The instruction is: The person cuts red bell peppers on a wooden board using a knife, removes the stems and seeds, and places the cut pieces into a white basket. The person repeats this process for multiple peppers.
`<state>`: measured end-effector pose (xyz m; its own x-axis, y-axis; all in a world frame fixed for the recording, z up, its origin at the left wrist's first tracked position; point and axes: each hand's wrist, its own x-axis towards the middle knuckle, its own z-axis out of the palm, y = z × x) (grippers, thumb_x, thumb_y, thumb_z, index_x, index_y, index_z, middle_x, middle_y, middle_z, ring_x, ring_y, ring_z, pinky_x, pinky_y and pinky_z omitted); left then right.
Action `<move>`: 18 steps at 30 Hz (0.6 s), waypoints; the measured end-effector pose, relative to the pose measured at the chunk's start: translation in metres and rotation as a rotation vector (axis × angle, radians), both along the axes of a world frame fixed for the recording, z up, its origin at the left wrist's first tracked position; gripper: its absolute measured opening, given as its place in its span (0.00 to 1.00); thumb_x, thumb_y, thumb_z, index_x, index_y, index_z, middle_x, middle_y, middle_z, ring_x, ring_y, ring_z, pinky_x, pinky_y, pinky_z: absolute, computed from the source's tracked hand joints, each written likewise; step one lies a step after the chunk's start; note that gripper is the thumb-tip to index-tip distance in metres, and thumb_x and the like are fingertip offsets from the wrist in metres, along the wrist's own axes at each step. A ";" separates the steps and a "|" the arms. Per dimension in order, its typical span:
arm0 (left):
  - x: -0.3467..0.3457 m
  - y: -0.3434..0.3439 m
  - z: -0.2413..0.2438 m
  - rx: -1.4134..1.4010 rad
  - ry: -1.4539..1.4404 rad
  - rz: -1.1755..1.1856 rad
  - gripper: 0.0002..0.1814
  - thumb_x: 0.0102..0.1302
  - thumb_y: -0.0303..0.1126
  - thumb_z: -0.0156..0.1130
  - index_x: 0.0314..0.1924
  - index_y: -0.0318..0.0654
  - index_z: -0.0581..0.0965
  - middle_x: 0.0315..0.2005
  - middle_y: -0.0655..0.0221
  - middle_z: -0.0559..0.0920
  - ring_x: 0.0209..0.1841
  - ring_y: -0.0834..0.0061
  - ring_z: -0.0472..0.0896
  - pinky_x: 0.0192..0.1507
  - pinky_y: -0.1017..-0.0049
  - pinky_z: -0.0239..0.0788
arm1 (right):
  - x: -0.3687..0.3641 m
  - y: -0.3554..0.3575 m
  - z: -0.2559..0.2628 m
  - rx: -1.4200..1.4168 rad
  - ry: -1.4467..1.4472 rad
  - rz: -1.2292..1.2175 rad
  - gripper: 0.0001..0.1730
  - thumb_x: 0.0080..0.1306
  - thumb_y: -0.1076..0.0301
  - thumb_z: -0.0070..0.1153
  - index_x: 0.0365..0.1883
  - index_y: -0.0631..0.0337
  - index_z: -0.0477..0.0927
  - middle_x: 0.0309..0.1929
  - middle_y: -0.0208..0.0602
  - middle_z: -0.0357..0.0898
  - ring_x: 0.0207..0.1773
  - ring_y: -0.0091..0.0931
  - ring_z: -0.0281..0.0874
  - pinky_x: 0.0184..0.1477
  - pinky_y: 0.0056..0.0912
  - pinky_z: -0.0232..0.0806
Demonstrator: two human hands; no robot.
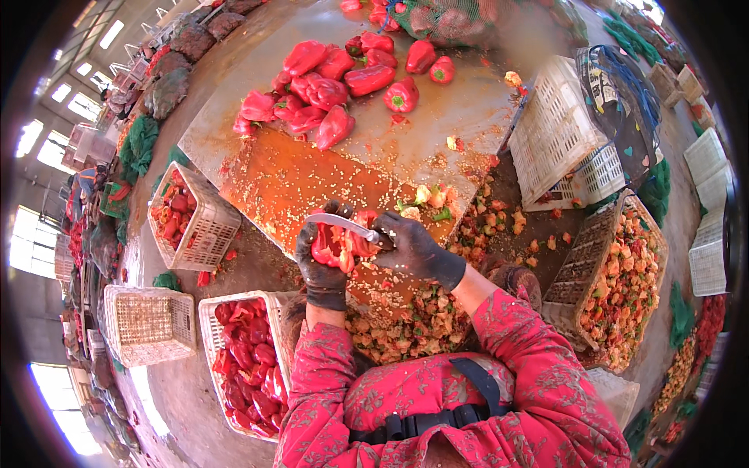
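My left hand, in a dark work glove, grips a cut-open red bell pepper above the near part of the table. In my right hand, gloved the same way, is a knife with a short curved blade. The blade lies across the top of the pepper, pointing left. Whether its edge is inside the flesh cannot be made out. Beyond both hands, a pile of whole red bell peppers rests on the metal tabletop. Cut pepper cores lie on the table to the right of my hands.
Wet orange juice and seeds coat the near tabletop. At left stand a crate of cut peppers, another pepper crate and a bare crate. Cores are heaped in my lap area and fill a right-hand crate. A mesh sack sits at the far edge.
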<state>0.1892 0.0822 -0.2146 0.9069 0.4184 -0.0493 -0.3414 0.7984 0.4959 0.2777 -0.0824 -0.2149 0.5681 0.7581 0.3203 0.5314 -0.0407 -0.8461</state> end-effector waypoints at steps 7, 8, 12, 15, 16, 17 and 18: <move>-0.008 0.031 0.058 0.162 -0.313 -0.172 0.24 0.58 0.46 0.57 0.49 0.38 0.72 0.46 0.61 0.75 0.43 0.66 0.75 0.46 0.66 0.70 | 0.009 -0.030 0.030 0.370 0.993 0.196 0.15 0.51 0.77 0.63 0.38 0.63 0.74 0.27 0.31 0.77 0.23 0.19 0.74 0.26 0.21 0.68; -0.006 0.035 0.042 0.217 -0.055 0.117 0.27 0.54 0.44 0.58 0.51 0.35 0.73 0.39 0.61 0.78 0.41 0.68 0.77 0.47 0.69 0.71 | 0.007 -0.029 0.033 0.381 1.044 0.179 0.15 0.51 0.78 0.63 0.38 0.63 0.74 0.27 0.32 0.77 0.23 0.20 0.75 0.25 0.21 0.68; 0.041 0.065 -0.004 0.983 0.627 0.144 0.13 0.55 0.36 0.62 0.40 0.39 0.79 0.37 0.66 0.82 0.39 0.72 0.79 0.42 0.73 0.71 | 0.018 -0.029 0.025 0.507 1.132 -0.056 0.13 0.54 0.78 0.60 0.38 0.63 0.74 0.28 0.35 0.78 0.24 0.20 0.75 0.22 0.18 0.66; 0.042 0.068 0.017 0.670 0.268 -0.030 0.25 0.56 0.36 0.62 0.54 0.34 0.72 0.47 0.57 0.79 0.44 0.70 0.78 0.44 0.72 0.72 | 0.018 -0.033 0.020 0.542 1.139 -0.116 0.13 0.54 0.78 0.59 0.39 0.63 0.74 0.28 0.35 0.78 0.24 0.20 0.75 0.23 0.18 0.67; 0.036 0.070 0.020 0.554 0.180 -0.098 0.28 0.56 0.36 0.60 0.57 0.34 0.69 0.50 0.55 0.76 0.45 0.68 0.78 0.44 0.71 0.73 | 0.020 -0.031 0.023 0.544 1.116 -0.123 0.13 0.55 0.78 0.59 0.39 0.63 0.74 0.28 0.34 0.78 0.24 0.20 0.75 0.23 0.19 0.67; 0.029 0.071 0.023 0.438 0.093 -0.165 0.31 0.57 0.36 0.59 0.60 0.34 0.65 0.53 0.53 0.74 0.46 0.66 0.78 0.44 0.69 0.74 | 0.021 -0.029 0.023 0.529 1.108 -0.121 0.13 0.55 0.78 0.59 0.39 0.62 0.74 0.28 0.34 0.77 0.23 0.20 0.74 0.23 0.19 0.67; 0.021 0.070 0.028 0.351 0.024 -0.210 0.33 0.57 0.35 0.58 0.62 0.33 0.63 0.58 0.50 0.69 0.48 0.62 0.77 0.45 0.65 0.75 | 0.021 -0.028 0.022 0.514 1.099 -0.118 0.13 0.55 0.78 0.59 0.39 0.62 0.74 0.28 0.33 0.77 0.23 0.20 0.74 0.23 0.19 0.67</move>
<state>0.2105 0.1525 -0.1870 0.9747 0.2196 0.0412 -0.1740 0.6302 0.7567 0.2986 -0.1100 -0.1930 0.7822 0.6098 -0.1275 -0.4626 0.4316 -0.7744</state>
